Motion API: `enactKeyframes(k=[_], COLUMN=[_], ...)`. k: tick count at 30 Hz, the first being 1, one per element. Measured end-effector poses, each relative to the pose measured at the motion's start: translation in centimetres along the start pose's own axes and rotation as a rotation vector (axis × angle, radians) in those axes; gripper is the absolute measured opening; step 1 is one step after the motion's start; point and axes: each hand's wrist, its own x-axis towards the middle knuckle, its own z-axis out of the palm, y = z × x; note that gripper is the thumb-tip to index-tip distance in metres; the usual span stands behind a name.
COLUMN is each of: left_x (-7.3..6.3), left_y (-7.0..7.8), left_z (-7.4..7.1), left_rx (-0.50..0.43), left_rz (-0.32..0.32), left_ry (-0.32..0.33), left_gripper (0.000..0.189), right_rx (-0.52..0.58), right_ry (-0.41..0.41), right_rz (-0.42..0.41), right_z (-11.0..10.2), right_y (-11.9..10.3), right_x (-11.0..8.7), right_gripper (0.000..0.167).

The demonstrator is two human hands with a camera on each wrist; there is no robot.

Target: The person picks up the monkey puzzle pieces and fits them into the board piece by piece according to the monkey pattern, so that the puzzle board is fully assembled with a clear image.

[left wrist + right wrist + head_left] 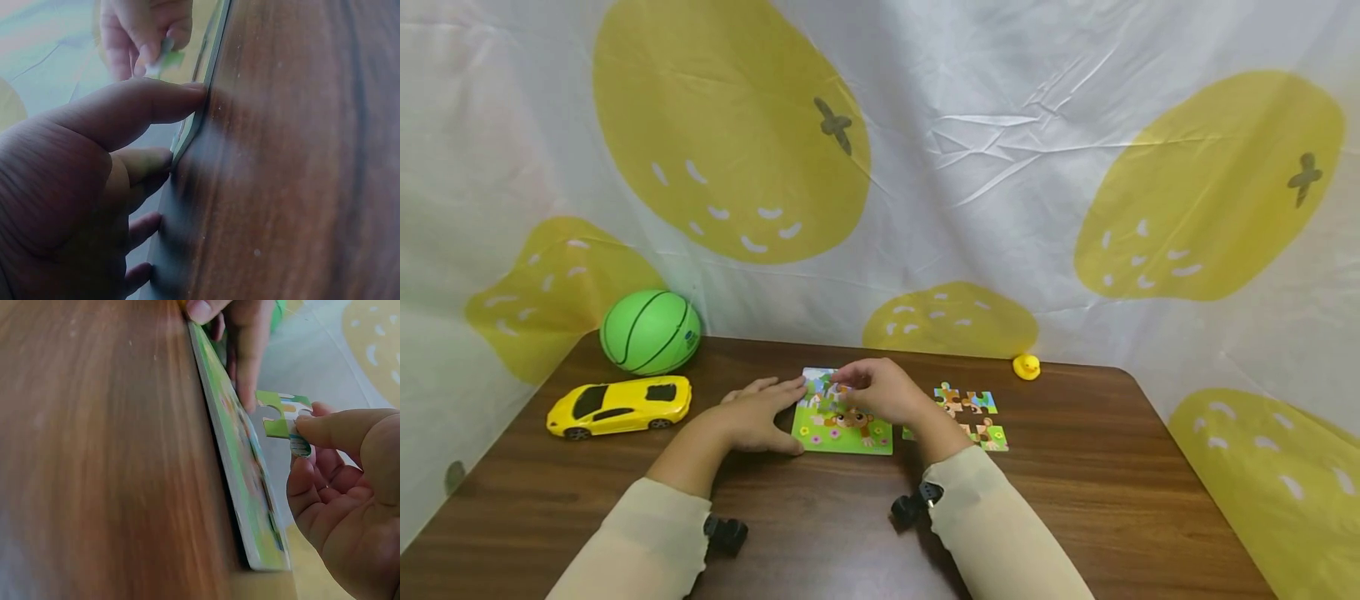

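A jigsaw puzzle board (880, 445), printed with a monkey and flowers on green, lies flat on the table. Along its left side the left hand (751, 418) is spread, thumb at the near left corner and fingers reaching the far left edge. In the left wrist view the thumb (165, 103) touches the board's rim. Above the board, the right hand (889, 395) pinches a jigsaw piece (275, 428) with green and white print between thumb and fingers. The right wrist view has that piece apart from the board, tilted. Part of the board's upper right is hidden by the right hand.
More jigsaw pieces (996, 437) lie right of the board, some partly behind the right forearm. A yellow toy car (625, 406) and a green ball (651, 332) stand at the left. A small yellow rubber duck (1026, 367) sits near the table's (1090, 492) back edge.
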Motion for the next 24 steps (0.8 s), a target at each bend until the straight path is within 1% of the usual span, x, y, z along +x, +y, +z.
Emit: enactKeyframes(k=[5, 13, 21, 24], left_x=[0.0, 0.0, 0.0, 0.1], left_y=[0.0, -0.1, -0.1, -0.1], left_z=[-0.1, -0.1, -0.2, -0.1], left_rx=[0.009, 0.003, 0.001, -0.001], left_rz=[0.004, -0.001, 0.004, 0.001], left_ry=[-0.003, -0.003, -0.002, 0.000], left_gripper=[0.105, 0.105, 0.105, 0.104], right_rx=[-0.038, -0.137, -0.218, -0.251], right_ry=[-0.047, -0.078, -0.111, -0.128], right_rz=[0.011, 0.028, 0.074, 0.073], right_z=[0.6, 1.2, 1.6, 1.8], right_y=[-0.6, -1.0, -1.6, -1.7], right_x=[1.0, 2.3, 2.7, 2.8], right_gripper=[0.027, 0.024, 0.026, 0.029])
